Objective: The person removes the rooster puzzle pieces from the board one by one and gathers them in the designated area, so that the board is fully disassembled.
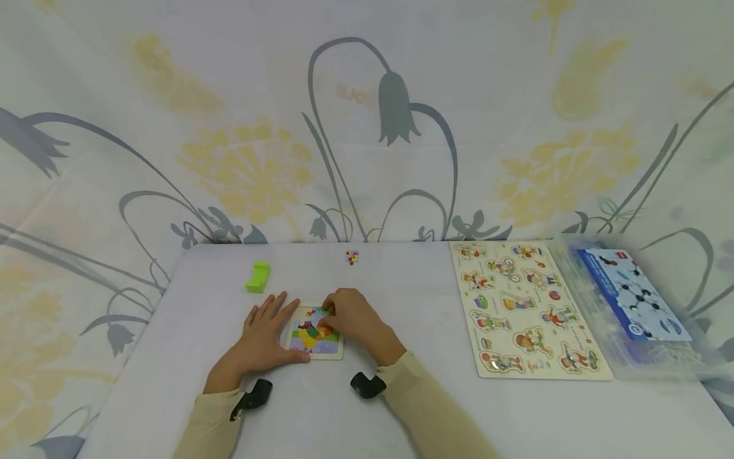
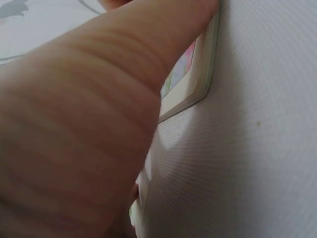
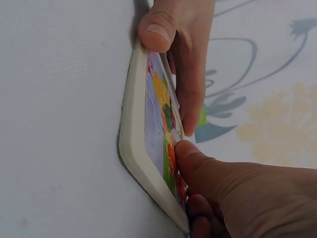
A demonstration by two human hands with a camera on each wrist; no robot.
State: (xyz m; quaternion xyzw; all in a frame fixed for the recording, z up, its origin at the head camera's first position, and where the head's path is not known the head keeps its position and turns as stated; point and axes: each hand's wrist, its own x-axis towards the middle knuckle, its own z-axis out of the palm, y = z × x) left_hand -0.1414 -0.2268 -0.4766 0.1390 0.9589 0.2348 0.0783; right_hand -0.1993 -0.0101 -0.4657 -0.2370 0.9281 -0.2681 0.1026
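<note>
A small square picture puzzle (image 1: 315,345) with a pale frame and a bright picture lies flat on the white table. My left hand (image 1: 260,341) spreads over its left side, the thumb resting on the near edge and the straight fingers pointing away. In the right wrist view the left thumb (image 3: 157,32) lies on the frame. My right hand (image 1: 358,319) is at the puzzle's far right part, its thumb on the picture (image 3: 157,119) and its other fingers curled by the edge. Whether a loose piece sits between those fingertips is hidden.
Beyond the left hand stands a lime-green block (image 1: 260,277). A tiny multicoloured piece (image 1: 352,257) lies near the table's back edge. To the right are a large pegged picture board (image 1: 527,319) and a clear plastic case (image 1: 636,306) with a blue label.
</note>
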